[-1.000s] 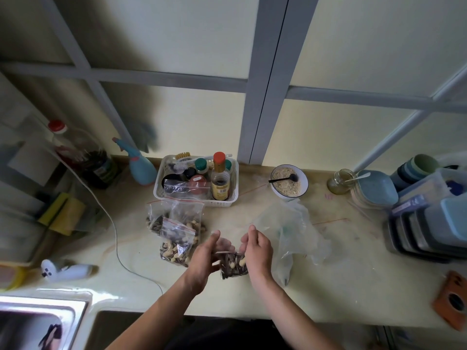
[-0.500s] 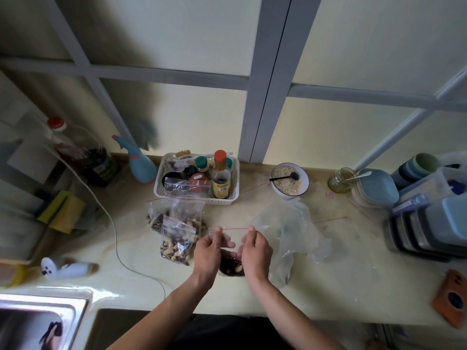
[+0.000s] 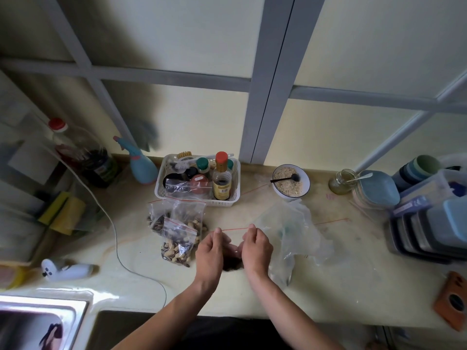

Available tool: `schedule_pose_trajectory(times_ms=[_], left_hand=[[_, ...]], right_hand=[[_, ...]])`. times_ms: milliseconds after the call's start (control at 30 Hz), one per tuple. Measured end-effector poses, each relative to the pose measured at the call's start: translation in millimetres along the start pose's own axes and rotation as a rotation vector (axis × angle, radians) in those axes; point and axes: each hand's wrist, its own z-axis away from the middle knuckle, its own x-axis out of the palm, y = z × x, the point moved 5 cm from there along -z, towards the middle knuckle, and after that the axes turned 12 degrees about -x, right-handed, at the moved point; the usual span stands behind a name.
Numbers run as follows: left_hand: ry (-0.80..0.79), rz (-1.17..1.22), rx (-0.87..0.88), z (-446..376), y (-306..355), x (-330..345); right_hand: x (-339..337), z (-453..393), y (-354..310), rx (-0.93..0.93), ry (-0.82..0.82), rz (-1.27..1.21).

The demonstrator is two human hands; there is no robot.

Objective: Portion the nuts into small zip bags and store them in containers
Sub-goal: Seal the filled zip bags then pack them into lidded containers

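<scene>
A small zip bag (image 3: 231, 261) of dark nuts hangs between my hands at the counter's middle front. My left hand (image 3: 211, 251) and my right hand (image 3: 256, 248) each pinch one end of its red zip strip, which is pulled taut between them. The bag's body is mostly hidden behind my hands. To the left lie filled zip bags of nuts (image 3: 180, 238), one on top of the others. A large crumpled clear plastic bag (image 3: 293, 228) lies just right of my right hand. Stacked plastic containers (image 3: 429, 223) stand at the far right.
A white basket (image 3: 161, 184) of bottles and a bowl of oats with a spoon (image 3: 290, 181) stand at the back. A jar (image 3: 341, 183), blue plates (image 3: 376, 190), a spray bottle (image 3: 141, 165), a white cord (image 3: 116, 238) and a sink (image 3: 43, 322) are also here.
My hands rose from gripping the bag's body to pinching its top ends, and the red zip strip is now stretched straight between them.
</scene>
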Motion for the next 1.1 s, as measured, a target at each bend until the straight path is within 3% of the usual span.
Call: schedule_pose_trajectory(times_ms=[200, 333, 533, 767, 933, 1100], left_hand=[[-0.165, 0.118, -0.068, -1.4, -11.0, -0.8], [-0.332, 0.105, -0.231, -6.3, -16.3, -4.6], [-0.535, 0.089, -0.281, -3.8, -24.0, -8.7], [-0.564, 0.02, -0.423, -2.2, -23.9, -11.8], [-0.498, -0.15, -0.335, -7.1, -9.5, -8.7], [-0.424, -0.134, -0.299, -15.0, -10.0, -2.8]], right_hand=[[-4.4, 2.3, -0.1, -0.11, 0.029, -0.018], [-9.9, -1.8, -5.4, -0.206, 0.016, 0.022], [-11.2, -0.1, 5.5, -0.19, -0.044, 0.038], [-9.9, -4.7, 6.0, -0.228, -0.183, 0.106], [-4.8, -2.5, -1.6, -0.324, -0.377, 0.169], [-6.1, -3.0, -5.1, -0.323, -0.372, 0.185]])
